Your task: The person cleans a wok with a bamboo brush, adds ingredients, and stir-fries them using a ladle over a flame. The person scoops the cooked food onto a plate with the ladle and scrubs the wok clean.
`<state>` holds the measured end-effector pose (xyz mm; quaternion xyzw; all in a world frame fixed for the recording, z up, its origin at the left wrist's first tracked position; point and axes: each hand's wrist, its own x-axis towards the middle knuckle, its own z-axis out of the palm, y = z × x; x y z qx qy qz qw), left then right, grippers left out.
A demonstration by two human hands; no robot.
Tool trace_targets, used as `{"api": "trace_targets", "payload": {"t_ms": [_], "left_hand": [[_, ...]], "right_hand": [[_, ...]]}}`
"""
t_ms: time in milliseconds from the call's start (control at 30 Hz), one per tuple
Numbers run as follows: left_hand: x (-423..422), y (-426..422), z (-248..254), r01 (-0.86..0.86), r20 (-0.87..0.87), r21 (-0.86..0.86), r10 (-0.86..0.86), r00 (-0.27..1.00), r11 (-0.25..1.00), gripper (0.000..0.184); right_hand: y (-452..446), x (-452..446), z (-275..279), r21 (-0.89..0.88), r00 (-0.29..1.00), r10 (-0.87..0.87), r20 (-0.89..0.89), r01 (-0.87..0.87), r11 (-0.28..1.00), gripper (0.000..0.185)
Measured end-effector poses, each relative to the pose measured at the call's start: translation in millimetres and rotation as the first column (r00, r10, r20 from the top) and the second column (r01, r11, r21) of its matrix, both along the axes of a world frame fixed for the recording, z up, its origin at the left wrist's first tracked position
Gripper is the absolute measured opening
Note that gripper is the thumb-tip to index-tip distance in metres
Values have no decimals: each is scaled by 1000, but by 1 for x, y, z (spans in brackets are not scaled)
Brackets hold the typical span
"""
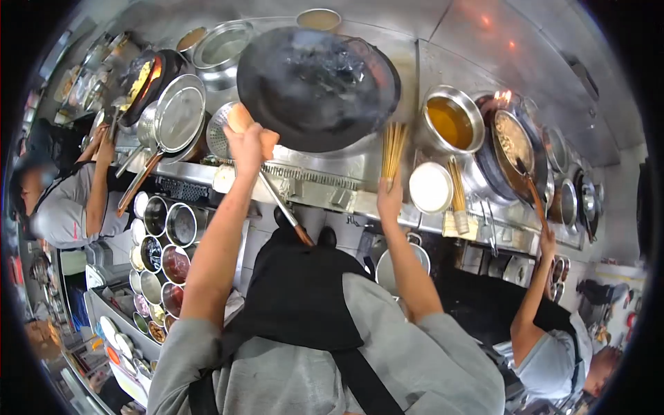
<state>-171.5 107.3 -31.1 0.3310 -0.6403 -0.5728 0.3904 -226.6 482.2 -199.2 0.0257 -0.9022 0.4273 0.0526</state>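
Steam rises from the big black wok (297, 114) in front of me, with dark, shiny liquid or metal at its far side. My left hand (249, 146) is closed around a folded pinkish-orange cloth (240, 119) at the wok's near left edge. Just below that hand, a ladle with a metal shaft and wooden end (282, 207) slants down over the counter edge; its perforated head (220, 131) lies left of the wok. My right hand (389, 199) grips a bundle of thin bamboo sticks (393, 149), a wok brush, pointing up beside the wok's right rim.
Right of the brush stand a white bowl (430, 187), a pot of yellow oil (449, 123) and another bamboo brush (457, 183). A co-worker's hand (547, 243) holds a ladle over a wok (513, 142). Strainers (180, 114) sit at left, near another co-worker's hands (104, 144).
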Motion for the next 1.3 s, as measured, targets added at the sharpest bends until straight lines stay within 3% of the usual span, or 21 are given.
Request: {"api": "trace_targets", "payload": {"t_ms": [67,100,167,200,300,367,400,467,533,600,633,700,733,800,833,867,933,967,1067,1167,1300], "left_hand": [[6,36,14,-8,64,270,-9,998,963,61],[-2,35,-15,-30,86,265,7,996,964,63],[-22,33,-88,-53,126,222,25,992,974,65],[-33,38,-102,-57,144,186,30,989,981,65],[-53,64,-87,-82,184,325,22,983,942,72],[-64,63,-98,18,134,443,-86,987,896,77],[-76,62,-111,-125,314,405,-9,949,906,79],[-60,60,-87,87,178,439,-182,967,894,73],[-22,64,-69,299,-31,386,-311,950,873,66],[35,70,-56,394,-141,330,-368,919,857,59],[71,72,-45,377,-24,441,-409,912,815,75],[139,66,-41,306,118,521,-422,899,797,99],[172,60,-42,266,163,488,-386,908,831,106],[247,55,-24,97,5,575,-122,992,813,111],[288,48,-17,183,-234,685,-25,972,705,101],[330,45,-10,105,-229,681,74,971,724,101],[414,47,4,348,-645,583,158,748,735,80],[452,57,19,375,-697,615,255,670,694,64],[535,84,38,361,-730,588,281,623,724,59],[584,97,47,155,-728,545,373,576,824,61],[624,119,73,-142,-690,518,511,513,843,58]], "right_hand": [[-12,27,22,216,951,-74,299,8,976,73],[-11,38,17,212,952,-59,300,-7,977,73],[-6,46,-3,414,971,25,238,-125,902,76],[-3,47,-6,414,973,41,225,-133,901,76],[9,38,7,559,987,149,66,-160,814,77],[17,23,8,520,985,169,27,-158,839,75],[20,15,6,474,983,185,-5,-161,866,73],[27,-8,-24,521,926,312,-211,-164,838,67],[-24,-13,57,-65,879,403,255,-400,914,62],[-95,18,110,-295,741,638,212,-573,764,62],[-127,38,127,-379,597,770,224,-675,633,69],[-183,79,133,-464,368,882,295,-752,468,59],[-208,98,127,-485,243,913,328,-786,384,53],[-248,153,153,-583,6,954,299,-791,188,46],[-261,184,175,-706,-105,947,302,-693,148,47],[-267,217,203,-805,-207,930,303,-577,134,48],[-286,265,228,-838,-333,905,267,-544,47,49],[-298,285,236,-890,-430,877,213,-455,-7,48],[-324,349,256,-938,-607,779,158,-339,-74,43],[-354,391,251,-935,-677,732,77,-305,-183,37],[-338,487,288,-913,-702,694,157,-370,-168,37]]}}
